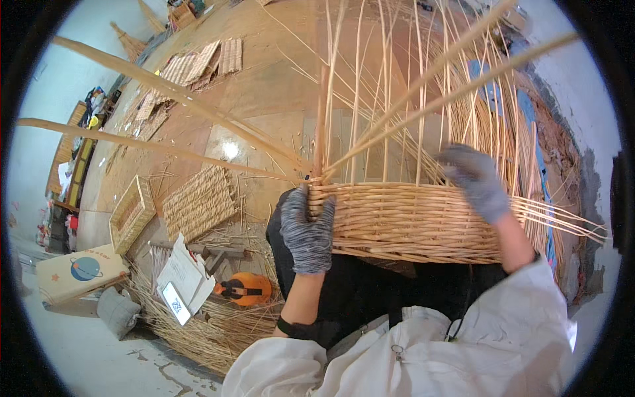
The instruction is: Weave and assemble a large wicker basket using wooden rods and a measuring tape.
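A half-woven wicker basket lies across my lap, its long side facing up. Tall bare willow stakes rise from its far edge, and thicker poles fan out from its left corner. My left hand, in a grey knitted glove, is closed round that corner, thumb against the weave. Above the far edge of the weave, toward the right, is my right hand, gloved alike. Motion blurs its fingers, and whether they grip a rod cannot be made out. Several loose rod ends stick out at the basket's right.
Long willow rods lie piled at the right. On the left are woven panels, a shallow woven tray, a cardboard box, a phone on papers, and an orange and black object near my left forearm.
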The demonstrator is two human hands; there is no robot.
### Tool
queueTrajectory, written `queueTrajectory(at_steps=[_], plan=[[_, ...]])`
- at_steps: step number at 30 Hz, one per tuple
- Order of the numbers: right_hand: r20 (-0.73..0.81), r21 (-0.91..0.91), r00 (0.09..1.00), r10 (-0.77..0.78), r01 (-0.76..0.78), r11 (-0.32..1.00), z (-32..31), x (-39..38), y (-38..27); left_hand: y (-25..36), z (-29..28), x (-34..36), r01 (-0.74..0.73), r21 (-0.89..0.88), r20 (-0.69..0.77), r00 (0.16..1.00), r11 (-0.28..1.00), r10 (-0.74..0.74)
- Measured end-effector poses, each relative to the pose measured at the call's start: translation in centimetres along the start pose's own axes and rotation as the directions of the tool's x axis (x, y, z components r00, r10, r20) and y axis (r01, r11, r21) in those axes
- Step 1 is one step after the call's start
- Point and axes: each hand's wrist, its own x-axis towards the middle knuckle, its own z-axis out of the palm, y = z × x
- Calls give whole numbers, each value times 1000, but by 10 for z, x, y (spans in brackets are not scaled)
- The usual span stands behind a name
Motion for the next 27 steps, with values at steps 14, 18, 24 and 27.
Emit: queueTrajectory(at_steps=[14,18,24,27], plan=[[94,-422,981,-169,193,886,145,110,-154,-61,-4,119,183,-373,862,431,909,267],[7,557,955,298,-251,791,117,64,-95,-72,-13,131,199,-330,927,251,923,278],[369,925,558,743,-300,-235,81,-20,38,-48,-9,130,105,-202,963,204,974,178],[205,892,504,839,-449,52,86,1,-4,-53,-28,104,280,-342,864,469,897,182]])
